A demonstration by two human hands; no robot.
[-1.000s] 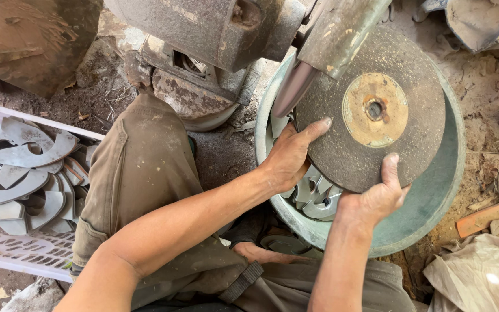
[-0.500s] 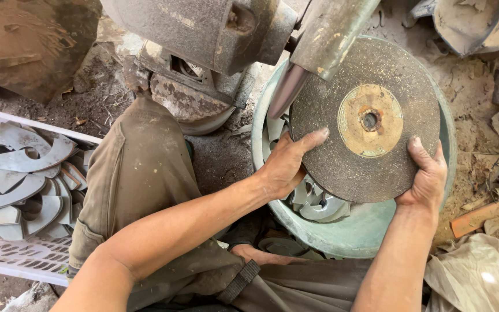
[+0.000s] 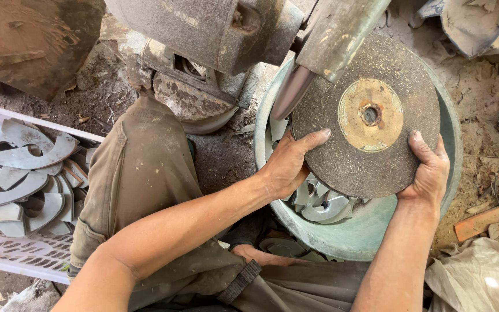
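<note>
Filling the right half of the view, a round green tub [image 3: 454, 147] sits on the dirt and serves as the landmark: inside it lies a heap of curved grey metal cut-outs [image 3: 319, 202], piled toward its lower left wall. Over the tub's mouth a large dark abrasive disc [image 3: 342, 144] with a worn yellowish centre ring is held nearly flat, covering most of the opening. The left hand [image 3: 287, 164] grips the disc's left edge, thumb stretched out across the top face and the remaining fingers curled underneath, out of sight. The right hand [image 3: 428, 170] clamps the disc's right edge, thumb on top and fingers wrapped below the rim. Well to the left of the tub, beyond the person's bent knee in olive trousers [image 3: 140, 173], a white plastic crate [image 3: 24, 254] holds more of the same grey curved pieces, stacked loosely. Above the tub stands a heavy grimy machine body [image 3: 203, 34], and a grey metal guard [image 3: 336, 34] slants down to the disc's upper left edge. Compared with half a second ago, the disc has stayed over the tub in much the same place, the left hand keeps its hold, and the right hand has slid slightly lower along the right rim.
</note>
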